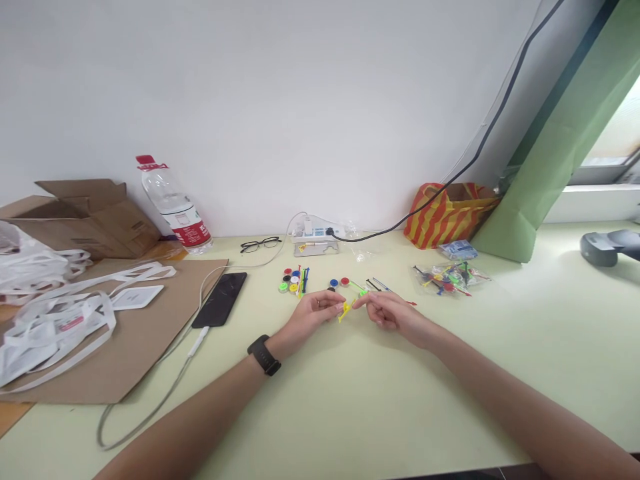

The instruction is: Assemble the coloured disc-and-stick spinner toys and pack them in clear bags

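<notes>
My left hand point(319, 312), with a black watch point(265, 355) on its wrist, pinches a small yellow plastic stick-like piece point(344, 313) between thumb and fingertips. From the other side, my right hand point(393, 316) has its index fingertip at the upper end of that piece, its other fingers curled in. Just beyond my hands lie a red disc point(345, 282), a blue disc point(334, 283) and several thin sticks point(379, 285), partly hidden by my right hand. Left of these sit several coloured discs point(287, 280) beside a row of coloured sticks point(303, 281).
A clear bag of coloured plastic parts point(453, 277) lies right. Behind are a power strip point(315, 230), glasses point(261, 245) and a striped bag point(445, 217). Left are a phone point(220, 300) on its cable, a bottle point(175, 207), a cardboard sheet point(165, 320) and a box point(100, 227).
</notes>
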A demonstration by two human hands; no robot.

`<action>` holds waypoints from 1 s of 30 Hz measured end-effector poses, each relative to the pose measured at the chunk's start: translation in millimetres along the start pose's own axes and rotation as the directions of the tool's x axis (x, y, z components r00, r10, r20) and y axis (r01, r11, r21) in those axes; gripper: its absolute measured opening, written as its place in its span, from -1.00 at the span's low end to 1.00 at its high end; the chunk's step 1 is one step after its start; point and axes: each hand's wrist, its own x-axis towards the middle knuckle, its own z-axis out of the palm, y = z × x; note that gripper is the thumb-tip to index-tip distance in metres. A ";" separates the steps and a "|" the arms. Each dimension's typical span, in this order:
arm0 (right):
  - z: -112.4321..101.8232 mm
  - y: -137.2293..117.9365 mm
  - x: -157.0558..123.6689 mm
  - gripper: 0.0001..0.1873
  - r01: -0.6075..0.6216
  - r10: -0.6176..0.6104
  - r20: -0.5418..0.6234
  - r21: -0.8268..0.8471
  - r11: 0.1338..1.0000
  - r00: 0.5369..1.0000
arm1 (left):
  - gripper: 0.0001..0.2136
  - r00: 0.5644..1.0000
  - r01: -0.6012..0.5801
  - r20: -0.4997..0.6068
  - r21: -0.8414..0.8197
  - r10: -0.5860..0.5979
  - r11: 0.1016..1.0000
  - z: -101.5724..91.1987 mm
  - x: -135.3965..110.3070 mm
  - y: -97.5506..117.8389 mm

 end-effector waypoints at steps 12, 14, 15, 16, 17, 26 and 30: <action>-12.3 -4.1 -8.6 -0.17 0.073 0.008 0.220 -0.360 0.930 0.975 | -0.71 0.999 -0.002 -0.052 -0.042 0.000 0.999 3.1 -1.4 2.6; -13.7 -6.3 -9.5 -0.16 0.078 -0.005 0.230 -0.308 0.948 0.973 | -0.71 0.999 0.007 -0.041 -0.044 -0.009 0.999 3.1 -1.2 2.1; -13.6 -7.1 -9.4 -0.17 0.085 -0.022 0.212 -0.291 0.953 0.977 | -0.71 0.999 0.012 -0.030 -0.041 -0.013 0.999 3.0 -1.1 1.8; -13.1 -7.5 -9.0 -0.18 0.093 -0.039 0.191 -0.281 0.955 0.981 | -0.70 1.000 0.014 -0.021 -0.037 -0.015 0.999 2.7 -0.9 1.4; -12.2 -7.6 -8.3 -0.22 0.101 -0.052 0.178 -0.277 0.956 0.983 | -0.70 1.000 0.014 -0.017 -0.031 -0.014 0.999 2.4 -0.8 1.0; -4.6 -3.6 -4.8 -0.38 0.116 -0.057 0.243 -0.235 0.965 0.968 | -0.72 1.000 -0.008 0.001 0.006 0.008 1.000 -0.4 0.5 -1.9; -4.8 -4.1 -5.1 -0.36 0.128 -0.074 0.242 -0.215 0.968 0.967 | -0.74 1.000 -0.010 0.003 0.007 0.010 1.000 -0.7 0.7 -3.0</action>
